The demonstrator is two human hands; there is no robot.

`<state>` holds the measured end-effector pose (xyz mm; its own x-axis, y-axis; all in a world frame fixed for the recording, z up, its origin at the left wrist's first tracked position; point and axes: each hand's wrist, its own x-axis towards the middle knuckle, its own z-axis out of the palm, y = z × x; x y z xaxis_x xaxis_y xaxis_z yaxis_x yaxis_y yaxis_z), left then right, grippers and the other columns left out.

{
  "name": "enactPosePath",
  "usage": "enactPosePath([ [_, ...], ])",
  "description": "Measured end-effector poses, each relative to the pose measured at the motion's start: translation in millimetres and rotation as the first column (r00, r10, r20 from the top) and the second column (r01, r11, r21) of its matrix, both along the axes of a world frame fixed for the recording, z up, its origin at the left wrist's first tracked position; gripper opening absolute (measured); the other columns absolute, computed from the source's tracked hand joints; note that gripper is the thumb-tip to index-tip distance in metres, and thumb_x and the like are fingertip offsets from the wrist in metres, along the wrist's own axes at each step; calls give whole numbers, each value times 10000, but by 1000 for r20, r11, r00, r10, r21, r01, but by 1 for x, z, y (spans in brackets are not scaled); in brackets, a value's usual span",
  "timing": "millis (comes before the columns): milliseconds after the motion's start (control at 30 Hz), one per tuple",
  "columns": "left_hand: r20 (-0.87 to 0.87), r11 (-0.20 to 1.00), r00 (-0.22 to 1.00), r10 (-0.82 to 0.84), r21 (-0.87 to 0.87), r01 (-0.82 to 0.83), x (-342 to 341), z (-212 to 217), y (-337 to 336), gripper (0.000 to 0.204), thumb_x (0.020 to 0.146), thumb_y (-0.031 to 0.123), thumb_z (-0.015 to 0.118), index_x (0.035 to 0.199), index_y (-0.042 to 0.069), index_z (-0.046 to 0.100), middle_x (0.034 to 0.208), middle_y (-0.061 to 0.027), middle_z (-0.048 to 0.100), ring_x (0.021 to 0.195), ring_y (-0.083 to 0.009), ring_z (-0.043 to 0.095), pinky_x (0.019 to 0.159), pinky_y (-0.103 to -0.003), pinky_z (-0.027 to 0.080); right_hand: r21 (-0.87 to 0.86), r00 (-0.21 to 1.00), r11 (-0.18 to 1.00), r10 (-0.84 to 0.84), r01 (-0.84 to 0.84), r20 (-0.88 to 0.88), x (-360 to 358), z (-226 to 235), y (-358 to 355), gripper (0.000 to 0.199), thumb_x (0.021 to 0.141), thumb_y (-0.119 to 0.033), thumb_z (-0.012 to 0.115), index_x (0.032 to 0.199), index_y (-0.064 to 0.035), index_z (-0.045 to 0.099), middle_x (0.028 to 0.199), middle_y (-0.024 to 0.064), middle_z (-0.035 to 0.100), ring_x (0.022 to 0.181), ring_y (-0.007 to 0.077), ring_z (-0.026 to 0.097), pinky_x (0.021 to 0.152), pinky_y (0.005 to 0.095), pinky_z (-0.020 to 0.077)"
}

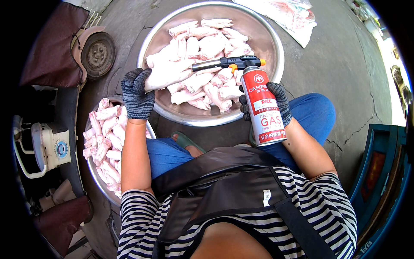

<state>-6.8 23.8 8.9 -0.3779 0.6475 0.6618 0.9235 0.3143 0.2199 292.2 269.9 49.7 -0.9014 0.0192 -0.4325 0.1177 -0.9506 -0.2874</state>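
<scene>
My left hand (138, 95), in a grey-black knitted glove, is closed on the end of a pale pig's trotter (170, 78), held over the near left side of a wide metal basin (261, 39). My right hand (281, 101), gloved alike, wraps round the red and white gas can of a blowtorch (264, 108). The can stands nearly upright, and its black nozzle points left across the basin toward the held trotter. No flame can be made out. Several more trotters (211, 45) are heaped in the basin beneath the torch.
A second metal basin (95, 183) full of trotters stands at my left. Beyond it are a small wheel (98, 55) and a vehicle with dark red covers. A white plastic bag (286, 17) lies past the large basin. A blue-green wooden piece (366, 172) stands at the right.
</scene>
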Motion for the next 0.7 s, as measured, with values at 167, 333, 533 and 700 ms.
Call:
enactPosePath([
  [167, 6, 1000, 1000, -3, -2, 3, 1, 1, 0, 546, 597, -1, 688, 1123, 122, 604, 1128, -106, 590, 1077, -307, 534, 976, -412, 402, -1, 1000, 1000, -7, 7, -1, 0, 0, 0, 788, 739, -406, 709, 1314, 28, 389, 1047, 229, 580, 893, 337, 617, 784, 438, 560],
  [333, 4, 1000, 1000, -16, 14, 16, 1, 0, 1, 549, 603, 3, 686, 1132, 125, 606, 1132, -109, 587, 1078, -310, 532, 972, -412, 407, -3, 998, 999, -51, 52, 39, -3, 6, -5, 671, 708, -379, 729, 1188, 29, 498, 978, 250, 638, 814, 362, 674, 715, 431, 589],
  [533, 13, 1000, 1000, -6, 5, 6, 2, 2, 0, 556, 603, 3, 687, 1139, 131, 607, 1135, -113, 578, 1075, -313, 531, 970, -411, 411, 3, 998, 998, -55, 55, 43, -4, 7, -5, 664, 712, -379, 723, 1186, 28, 497, 976, 250, 636, 803, 358, 674, 711, 432, 591],
  [700, -6, 1000, 1000, -19, 21, 19, 2, 2, 1, 596, 563, 7, 703, 1137, 137, 606, 1093, -117, 579, 1035, -314, 536, 941, -418, 410, -2, 998, 999, -51, 52, 35, -4, 6, -5, 664, 712, -378, 723, 1185, 29, 496, 975, 251, 633, 797, 356, 672, 711, 432, 590],
])
